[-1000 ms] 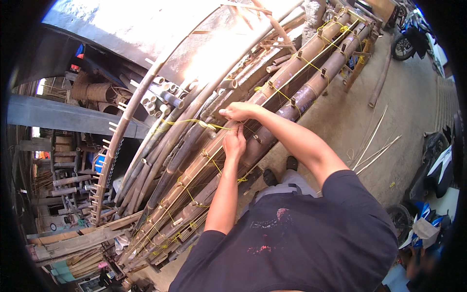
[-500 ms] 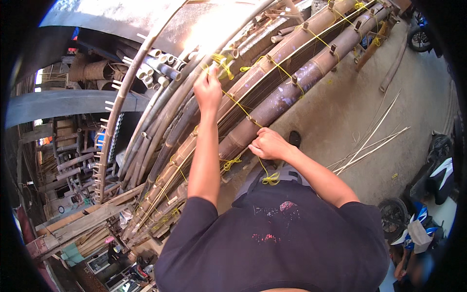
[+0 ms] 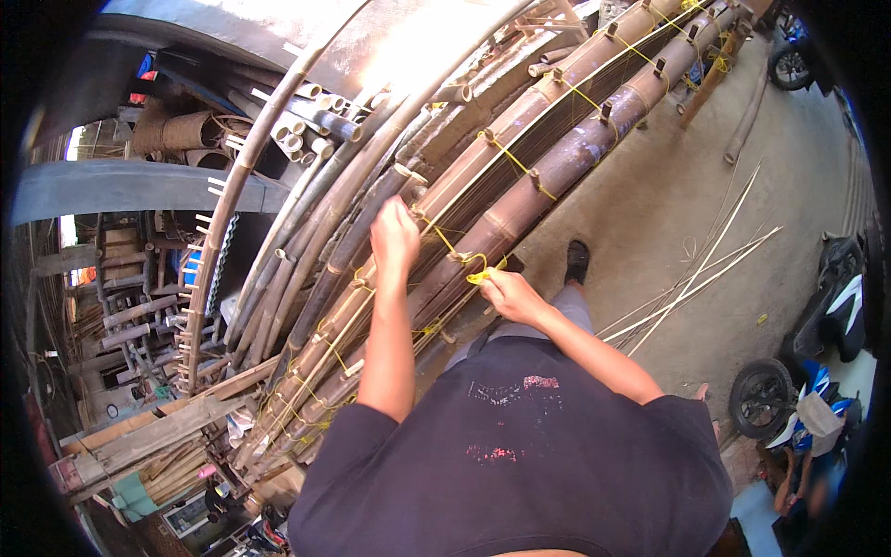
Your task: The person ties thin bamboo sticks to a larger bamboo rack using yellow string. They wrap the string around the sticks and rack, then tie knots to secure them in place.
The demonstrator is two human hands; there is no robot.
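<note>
Right now, gripping a bunched length of yellow cord [image 3: 479, 277] between thumb and fingers of the right hand [image 3: 512, 298], just off the view's centre toward four o'clock, beside the nearer bamboo pole [image 3: 569, 153]. Curling the fingers of the left hand [image 3: 396, 232] inward near the farther bamboo pole [image 3: 521, 109], at about half past ten; impossible to tell if gripping anything. Between the hands, a line of the same cord, slanting over the poles. Both poles laid side by side from half past one down to half past seven, studded with dark pegs [image 3: 605, 112], with slender strips [image 3: 536, 139] between. Toward nine o'clock, a curved pole [image 3: 218, 227] with pale pegs; toward eleven, stacked tubes [image 3: 306, 130]. On the floor [image 3: 650, 204] at three o'clock, pale loose strips [image 3: 710, 257]; toward four, a blue-and-white motorbike [image 3: 809, 408].
</note>
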